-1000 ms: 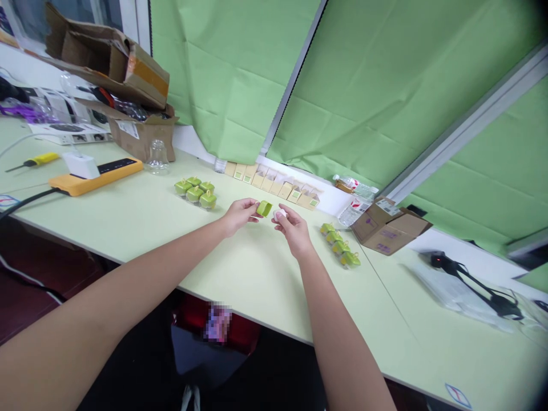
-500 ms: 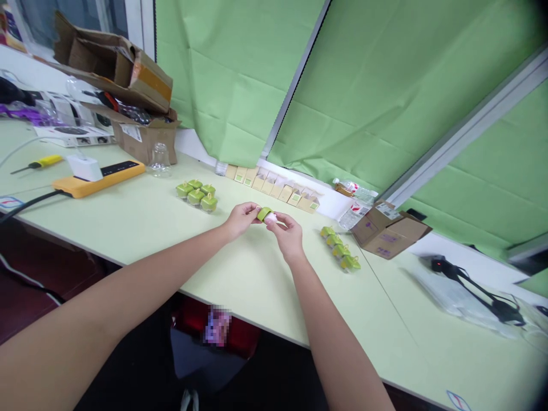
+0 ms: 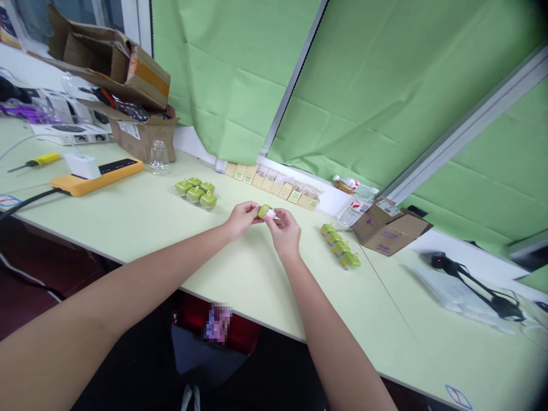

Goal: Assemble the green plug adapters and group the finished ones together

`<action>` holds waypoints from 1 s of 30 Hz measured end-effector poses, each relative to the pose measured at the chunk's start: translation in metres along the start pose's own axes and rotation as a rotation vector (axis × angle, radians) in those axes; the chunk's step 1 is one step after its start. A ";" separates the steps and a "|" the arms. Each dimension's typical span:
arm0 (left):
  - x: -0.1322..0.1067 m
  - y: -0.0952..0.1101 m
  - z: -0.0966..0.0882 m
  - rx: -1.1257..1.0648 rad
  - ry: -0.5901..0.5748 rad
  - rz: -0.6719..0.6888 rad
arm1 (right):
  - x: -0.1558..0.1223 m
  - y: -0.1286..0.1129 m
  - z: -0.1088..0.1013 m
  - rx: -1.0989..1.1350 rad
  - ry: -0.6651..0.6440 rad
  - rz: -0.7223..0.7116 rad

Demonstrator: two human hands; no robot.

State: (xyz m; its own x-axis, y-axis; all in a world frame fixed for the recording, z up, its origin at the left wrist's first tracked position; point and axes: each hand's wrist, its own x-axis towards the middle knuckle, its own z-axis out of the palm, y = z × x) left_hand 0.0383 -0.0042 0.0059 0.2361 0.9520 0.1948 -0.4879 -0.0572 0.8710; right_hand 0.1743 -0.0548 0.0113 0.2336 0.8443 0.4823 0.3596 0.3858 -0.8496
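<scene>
Between both hands, above the table, is a small green-and-pale-pink piece [image 3: 264,212]. Its green part resembles the green lids on the small pots nearby, but what the pale part is I cannot make out. My left hand [image 3: 243,220] pinches the green side. The fingers of my right hand [image 3: 285,231] close on the pale end. To the left stands a cluster of several clear pots with green lids [image 3: 195,194]. On the right, several more green-lidded pots [image 3: 340,246] form a row, with yellowish loops on top.
Small beige boxes [image 3: 269,182] line the back edge. Plastic bottles [image 3: 351,212] lie beside a cardboard box [image 3: 387,231] at right. An orange power strip [image 3: 98,178], a yellow screwdriver [image 3: 45,160], a clear jar [image 3: 158,158] and open cartons [image 3: 145,134] occupy the left.
My right hand has shifted slightly left, and the piece has turned a little between my fingers. Both hands keep their hold; the pots stay where they were.
</scene>
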 end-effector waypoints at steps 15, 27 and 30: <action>0.002 -0.002 0.001 -0.043 -0.012 -0.048 | 0.000 -0.011 -0.009 -0.248 -0.047 -0.295; 0.003 -0.006 -0.003 -0.045 -0.031 -0.064 | 0.003 -0.012 -0.011 -0.301 -0.083 -0.299; 0.003 -0.007 -0.004 -0.045 -0.037 -0.058 | 0.003 -0.013 -0.012 -0.289 -0.082 -0.294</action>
State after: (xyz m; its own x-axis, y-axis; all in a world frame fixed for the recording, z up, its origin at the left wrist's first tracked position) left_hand 0.0387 -0.0001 -0.0011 0.2955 0.9415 0.1619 -0.5096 0.0120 0.8603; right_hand 0.1809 -0.0614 0.0263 0.0149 0.7451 0.6668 0.6416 0.5044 -0.5779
